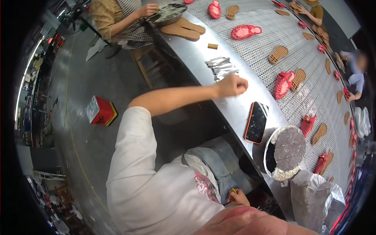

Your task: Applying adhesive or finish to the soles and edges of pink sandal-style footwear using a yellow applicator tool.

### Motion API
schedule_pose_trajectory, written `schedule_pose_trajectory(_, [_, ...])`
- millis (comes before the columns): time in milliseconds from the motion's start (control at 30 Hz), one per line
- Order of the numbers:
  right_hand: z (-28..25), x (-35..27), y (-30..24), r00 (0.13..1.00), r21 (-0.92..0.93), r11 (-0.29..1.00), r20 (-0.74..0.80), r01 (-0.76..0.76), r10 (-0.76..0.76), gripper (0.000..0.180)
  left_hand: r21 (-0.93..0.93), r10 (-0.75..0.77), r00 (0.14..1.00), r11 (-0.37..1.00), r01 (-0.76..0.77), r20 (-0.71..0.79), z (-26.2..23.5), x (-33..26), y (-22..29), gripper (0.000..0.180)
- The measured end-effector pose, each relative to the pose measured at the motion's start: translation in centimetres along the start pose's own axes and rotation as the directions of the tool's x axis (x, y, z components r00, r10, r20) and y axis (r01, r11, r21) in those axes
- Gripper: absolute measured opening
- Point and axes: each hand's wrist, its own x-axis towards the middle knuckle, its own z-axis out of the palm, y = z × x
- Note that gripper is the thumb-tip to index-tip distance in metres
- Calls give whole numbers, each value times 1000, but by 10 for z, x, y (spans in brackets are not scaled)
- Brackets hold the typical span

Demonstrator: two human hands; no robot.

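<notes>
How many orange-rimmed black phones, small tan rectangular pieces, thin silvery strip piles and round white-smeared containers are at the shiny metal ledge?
Black phones: 1
Tan pieces: 1
Silvery strip piles: 1
Round containers: 2
Total: 5

Bench smooth, shiny metal; strips glossy; shirt matt cloth.

Between the left hand and the phone, the metal bench offers a bare passage. On the other side, the pile of thin strips lies just beside the hand and is an obstacle. Past the phone, the round pan and the grey wrapped object leave little room. Over the mesh belt, a hand could pass between the scattered red shoes and tan soles.
</notes>
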Motion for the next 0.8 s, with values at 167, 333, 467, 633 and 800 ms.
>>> schedule_pose_trajectory(167, [17,-10,-17,992,-53,997,-108,57,-63,31,175,-193,953,956,236,-232,-76,119,-66,17])
schedule_pose_trajectory(333, [16,-7,-20,979,-162,986,-195,25,-57,38,411,-296,704,643,646,-645,-121,171,-175,43])
schedule_pose_trajectory(467, [5,20,33,974,34,998,-221,-44,50,34,310,-466,675,639,704,-573,-94,204,-181,39])
schedule_pose_trajectory(633, [-31,28,38,943,-407,913,-314,-31,-108,37,75,-471,692,796,601,-547,-107,186,-193,17])
schedule_pose_trajectory(800, [0,-3,-57,884,-699,692,-191,182,-426,33,-263,-275,837,951,163,-474,-61,162,-85,17])
